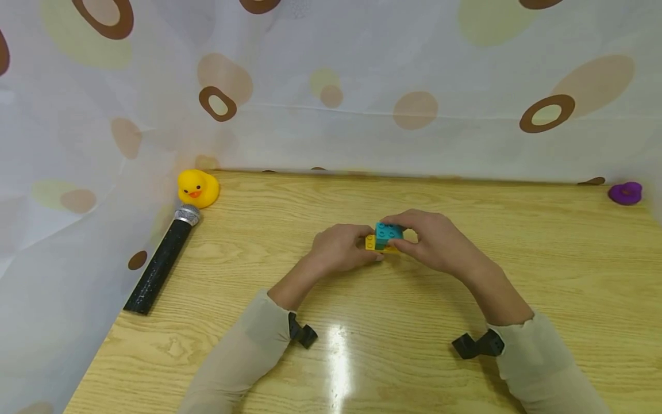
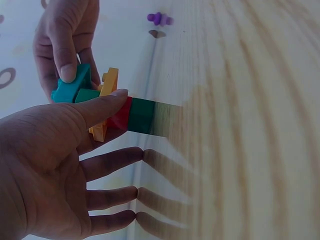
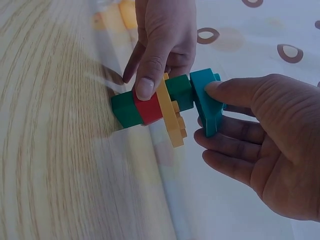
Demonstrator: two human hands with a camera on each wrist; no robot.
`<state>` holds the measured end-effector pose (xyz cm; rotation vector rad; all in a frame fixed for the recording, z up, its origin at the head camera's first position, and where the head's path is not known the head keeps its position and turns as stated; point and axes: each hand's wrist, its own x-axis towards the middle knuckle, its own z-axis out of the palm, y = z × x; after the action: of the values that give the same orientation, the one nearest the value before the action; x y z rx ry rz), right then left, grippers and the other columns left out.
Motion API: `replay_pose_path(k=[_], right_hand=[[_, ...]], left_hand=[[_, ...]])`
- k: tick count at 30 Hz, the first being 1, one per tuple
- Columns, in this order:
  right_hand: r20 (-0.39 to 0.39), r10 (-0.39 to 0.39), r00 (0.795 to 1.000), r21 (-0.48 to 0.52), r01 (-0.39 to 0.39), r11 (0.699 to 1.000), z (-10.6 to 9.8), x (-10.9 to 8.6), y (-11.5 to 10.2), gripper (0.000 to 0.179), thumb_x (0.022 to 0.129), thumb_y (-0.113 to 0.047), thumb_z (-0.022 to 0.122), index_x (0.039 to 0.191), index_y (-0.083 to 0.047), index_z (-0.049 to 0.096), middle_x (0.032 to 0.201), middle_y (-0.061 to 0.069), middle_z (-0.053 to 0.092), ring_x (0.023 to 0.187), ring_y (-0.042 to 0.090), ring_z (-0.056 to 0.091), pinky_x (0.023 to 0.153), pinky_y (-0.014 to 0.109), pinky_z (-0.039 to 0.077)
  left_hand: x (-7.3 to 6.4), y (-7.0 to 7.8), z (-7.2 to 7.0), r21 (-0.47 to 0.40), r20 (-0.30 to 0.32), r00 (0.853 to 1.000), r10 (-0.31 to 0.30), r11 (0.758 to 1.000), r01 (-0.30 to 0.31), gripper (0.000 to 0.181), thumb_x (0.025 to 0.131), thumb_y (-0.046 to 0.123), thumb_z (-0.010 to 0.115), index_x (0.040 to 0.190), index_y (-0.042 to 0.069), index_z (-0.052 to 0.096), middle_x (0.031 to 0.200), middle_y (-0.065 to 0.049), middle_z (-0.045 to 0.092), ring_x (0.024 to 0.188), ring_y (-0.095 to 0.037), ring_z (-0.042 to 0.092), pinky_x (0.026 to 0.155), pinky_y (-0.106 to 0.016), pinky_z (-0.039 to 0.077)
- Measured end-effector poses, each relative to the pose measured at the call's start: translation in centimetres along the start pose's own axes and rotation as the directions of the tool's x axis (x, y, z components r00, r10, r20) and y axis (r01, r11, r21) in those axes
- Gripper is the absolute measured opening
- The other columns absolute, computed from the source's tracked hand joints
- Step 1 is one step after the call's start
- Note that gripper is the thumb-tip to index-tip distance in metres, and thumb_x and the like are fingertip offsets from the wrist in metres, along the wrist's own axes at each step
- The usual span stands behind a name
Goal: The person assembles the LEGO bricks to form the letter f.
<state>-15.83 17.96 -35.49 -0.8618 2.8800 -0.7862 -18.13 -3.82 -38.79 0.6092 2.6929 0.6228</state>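
A small brick tower stands upright on the wooden table [image 1: 233, 356] between both hands. From the bottom it has a green brick [image 3: 123, 109], a red brick [image 3: 149, 111], a wider yellow plate [image 3: 171, 120] and another green brick [image 3: 181, 92]. My left hand [image 1: 338, 248] pinches the tower at the red brick between thumb and index finger, its other fingertips on the table. On top, my right hand [image 1: 437, 241] pinches a teal brick [image 1: 389, 231] by its sides. The teal brick looks slightly tilted against the upper green one; whether it is fully seated I cannot tell.
At the back left sits a yellow rubber duck [image 1: 199, 188], touching or close to a black microphone [image 1: 164, 261] with a silver head. A small purple duck [image 1: 625, 193] is at the far right corner. Behind the table hangs a patterned white curtain [image 1: 362, 138].
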Motion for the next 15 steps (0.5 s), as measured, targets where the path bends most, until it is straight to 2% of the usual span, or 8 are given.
replay_pose_path(k=[15], right_hand=[[-0.017, -0.008, 1.0, -0.041, 0.008, 0.999, 0.46, 0.02, -0.05, 0.038, 0.097, -0.019, 0.07, 0.134, -0.011, 0.066, 0.122, 0.01, 0.071, 0.105, 0.026, 0.069, 0.086, 0.048, 0.055]], left_hand=[[-0.07, -0.02, 0.02, 0.005, -0.003, 1.0, 0.007, 1.0, -0.007, 0.056, 0.092, 0.054, 0.07, 0.139, 0.025, 0.062, 0.121, 0.005, 0.072, 0.094, -0.014, 0.065, 0.065, -0.029, 0.048]])
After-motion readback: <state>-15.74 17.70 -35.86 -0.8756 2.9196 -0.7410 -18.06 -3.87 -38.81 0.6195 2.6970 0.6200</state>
